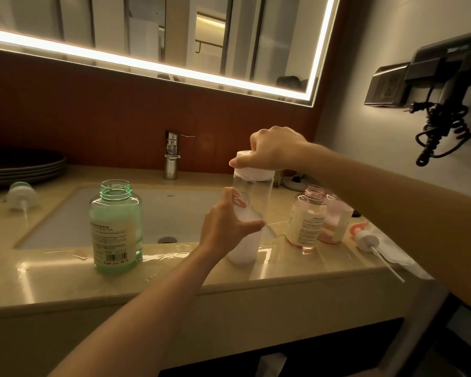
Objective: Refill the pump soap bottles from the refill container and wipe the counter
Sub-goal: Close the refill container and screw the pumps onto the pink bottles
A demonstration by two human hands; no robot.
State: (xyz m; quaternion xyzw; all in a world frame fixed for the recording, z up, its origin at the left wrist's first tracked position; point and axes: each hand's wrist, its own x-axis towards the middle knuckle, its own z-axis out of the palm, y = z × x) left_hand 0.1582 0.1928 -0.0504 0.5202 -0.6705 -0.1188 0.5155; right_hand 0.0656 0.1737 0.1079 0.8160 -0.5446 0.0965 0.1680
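At the front edge of the counter [174, 270], our left hand [223, 227] wraps the clear refill container [256, 197] and our right hand [276, 149] grips its white cap [252, 171]. The surface looks wet, so the container could skid and spill as we twist.

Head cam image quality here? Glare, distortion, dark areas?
Head view: mirror light strip blown out, glare streaks on glossy counter; wide-angle bends edges; below counter dark; left hand, right hand, clear bottle and cap reasonably sharp.

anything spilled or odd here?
A glossy liquid film spreads along the beige stone counter's front edge, right of the uncapped green plastic bottle. A white pump head lies tipped at left, another at right.
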